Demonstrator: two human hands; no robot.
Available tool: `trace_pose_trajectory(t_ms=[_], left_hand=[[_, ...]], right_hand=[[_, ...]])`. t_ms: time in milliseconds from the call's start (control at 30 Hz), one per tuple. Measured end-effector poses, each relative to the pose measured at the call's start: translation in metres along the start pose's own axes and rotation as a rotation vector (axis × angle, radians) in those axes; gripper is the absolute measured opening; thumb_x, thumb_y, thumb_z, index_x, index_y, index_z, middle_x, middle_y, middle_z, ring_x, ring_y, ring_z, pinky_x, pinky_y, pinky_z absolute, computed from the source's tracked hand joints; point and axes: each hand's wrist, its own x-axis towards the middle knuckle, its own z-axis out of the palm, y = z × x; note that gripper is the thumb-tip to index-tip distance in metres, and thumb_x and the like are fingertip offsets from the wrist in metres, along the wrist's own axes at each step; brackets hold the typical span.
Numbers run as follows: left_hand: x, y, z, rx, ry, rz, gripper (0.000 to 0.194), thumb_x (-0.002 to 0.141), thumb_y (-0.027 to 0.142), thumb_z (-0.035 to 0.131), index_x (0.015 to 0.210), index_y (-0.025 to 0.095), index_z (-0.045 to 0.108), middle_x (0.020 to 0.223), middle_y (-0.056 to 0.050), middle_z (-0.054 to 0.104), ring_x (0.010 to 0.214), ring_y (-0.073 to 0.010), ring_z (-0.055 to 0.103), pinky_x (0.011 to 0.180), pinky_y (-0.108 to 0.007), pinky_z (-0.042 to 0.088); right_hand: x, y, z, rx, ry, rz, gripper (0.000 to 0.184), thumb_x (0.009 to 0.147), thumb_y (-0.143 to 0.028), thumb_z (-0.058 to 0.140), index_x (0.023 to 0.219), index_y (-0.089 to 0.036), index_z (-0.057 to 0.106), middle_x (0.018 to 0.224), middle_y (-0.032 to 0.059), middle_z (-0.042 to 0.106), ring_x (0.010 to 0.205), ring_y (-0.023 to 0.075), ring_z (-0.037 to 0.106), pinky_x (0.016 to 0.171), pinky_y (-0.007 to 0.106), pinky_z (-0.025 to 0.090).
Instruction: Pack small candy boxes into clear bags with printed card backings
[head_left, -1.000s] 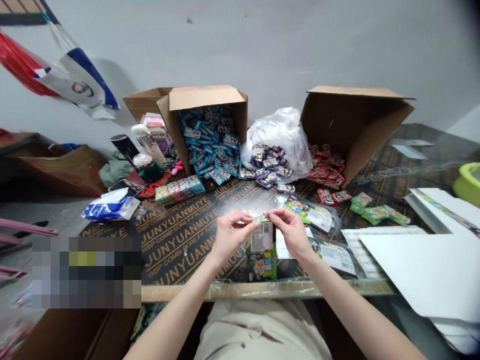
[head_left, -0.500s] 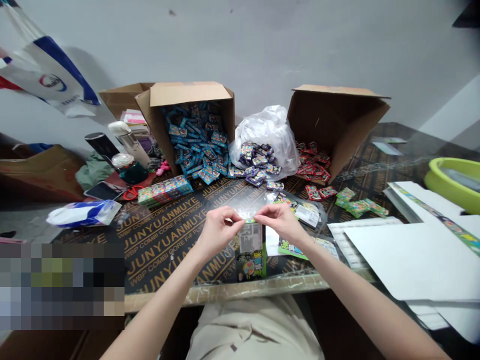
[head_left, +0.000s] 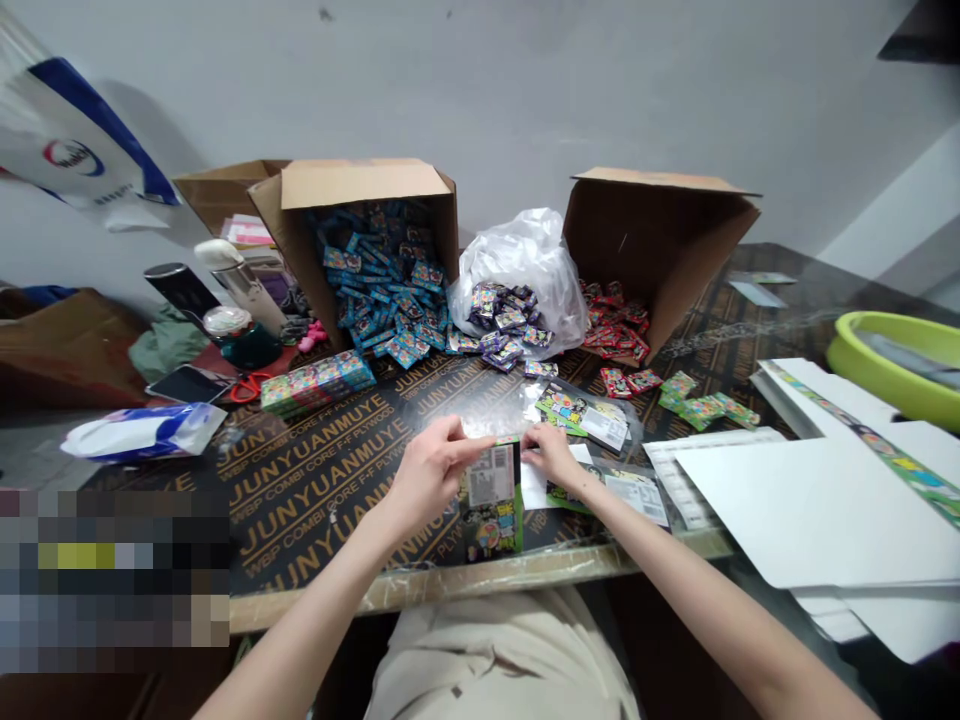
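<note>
A dark printed packet (head_left: 493,515) with green edges and a pale text panel is in front of me, near the table's front edge. My left hand (head_left: 439,465) grips its upper left side, with the index finger stretched along the top edge. At the upper right corner, the curled fingers of my right hand (head_left: 549,452) close on the packet's edge; their tips are partly hidden. Clear plastic with more printed packaging (head_left: 574,412) lies just beyond my right hand. Under my right wrist is another printed piece (head_left: 634,490).
Behind stand a carton (head_left: 367,185) of blue sachets, a plastic bag (head_left: 521,255) with purple sachets and a carton (head_left: 675,240) with red ones. Green sachets (head_left: 705,408), white card sheets (head_left: 810,500) and a lime basin (head_left: 885,365) are right. A sachet row (head_left: 319,382) and scissors (head_left: 247,386) are left.
Both hands were pinching the packet's top edge. Now my left index finger lies straight along that edge, and my right hand has curled lower at the right corner. The view has shifted slightly.
</note>
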Motion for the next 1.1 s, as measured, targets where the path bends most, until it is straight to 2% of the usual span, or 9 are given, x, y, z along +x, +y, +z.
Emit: trace_pose_trajectory(t_ms=[167,267,433,567,700,800,900,967,1100], left_hand=[[0.000,0.000,0.002,-0.025,0.008,-0.006,0.034,0.081,0.010,0.045,0.101,0.028,0.066,0.074,-0.001,0.047,0.069,-0.0125,0.046,0.061,-0.023,0.039],[0.000,0.003,0.004,-0.038,0.026,-0.044,0.028,0.082,0.016,0.049,0.100,0.028,0.067,0.075,-0.002,0.048,0.070,-0.0131,0.047,0.063,-0.025,0.041],[-0.004,0.010,0.013,-0.127,0.140,-0.115,0.022,0.081,0.021,0.054,0.096,0.027,0.069,0.079,-0.002,0.049,0.073,-0.0127,0.050,0.067,-0.025,0.042],[-0.008,0.017,0.019,-0.171,0.224,-0.156,0.023,0.081,0.016,0.052,0.093,0.027,0.069,0.077,-0.001,0.049,0.072,-0.0120,0.051,0.065,-0.024,0.041],[-0.009,0.019,0.021,-0.244,0.314,-0.196,0.015,0.077,0.014,0.057,0.082,0.020,0.069,0.071,-0.001,0.054,0.067,-0.0117,0.053,0.063,-0.023,0.042],[-0.008,0.017,0.020,-0.271,0.384,-0.219,0.003,0.071,0.016,0.064,0.068,0.016,0.063,0.068,-0.001,0.058,0.067,-0.0133,0.056,0.065,-0.025,0.043],[-0.008,0.016,0.017,-0.251,0.373,-0.215,0.007,0.069,0.015,0.064,0.064,0.017,0.059,0.068,-0.001,0.060,0.068,-0.0145,0.057,0.066,-0.026,0.044],[-0.008,0.016,0.015,-0.236,0.342,-0.202,0.007,0.070,0.013,0.061,0.065,0.017,0.058,0.070,-0.002,0.060,0.069,-0.0148,0.057,0.067,-0.027,0.044],[-0.009,0.021,0.011,-0.225,0.333,-0.190,0.007,0.071,0.012,0.055,0.067,0.017,0.058,0.072,-0.002,0.059,0.070,-0.0147,0.056,0.069,-0.027,0.044]], right_hand=[[-0.003,0.000,0.002,0.053,0.008,-0.021,0.009,0.070,-0.010,0.058,0.065,-0.017,0.055,0.072,0.0021,0.057,0.077,0.0169,0.047,0.073,0.028,0.030],[-0.004,0.000,0.002,0.114,0.011,-0.003,0.009,0.072,-0.011,0.053,0.066,-0.017,0.051,0.068,0.0011,0.055,0.070,0.0156,0.047,0.068,0.026,0.032],[-0.004,-0.004,-0.007,0.250,0.025,0.032,0.008,0.076,-0.018,0.046,0.068,-0.019,0.046,0.063,-0.0012,0.051,0.061,0.0139,0.047,0.061,0.025,0.035],[0.005,-0.018,-0.037,0.362,0.089,-0.001,0.010,0.075,-0.024,0.049,0.067,-0.019,0.044,0.069,0.0005,0.052,0.068,0.0151,0.049,0.065,0.027,0.038],[0.013,-0.063,-0.083,0.503,0.170,-0.060,0.013,0.077,-0.030,0.051,0.073,-0.019,0.046,0.073,0.0003,0.052,0.068,0.0134,0.049,0.065,0.025,0.039],[0.011,-0.106,-0.109,0.682,0.026,-0.183,0.015,0.074,-0.028,0.060,0.078,-0.019,0.050,0.071,-0.0013,0.052,0.066,0.0120,0.049,0.064,0.024,0.039],[0.009,-0.134,-0.115,0.719,-0.207,-0.240,0.025,0.073,-0.026,0.062,0.092,-0.019,0.048,0.067,-0.0036,0.052,0.062,0.0109,0.048,0.060,0.023,0.038],[0.011,-0.142,-0.111,0.676,-0.295,-0.260,0.029,0.073,-0.025,0.062,0.097,-0.019,0.047,0.065,-0.0050,0.049,0.061,0.0101,0.046,0.058,0.022,0.036],[0.019,-0.141,-0.102,0.602,-0.345,-0.282,0.026,0.073,-0.021,0.061,0.094,-0.018,0.047,0.063,-0.0066,0.045,0.059,0.0090,0.044,0.056,0.021,0.034]])
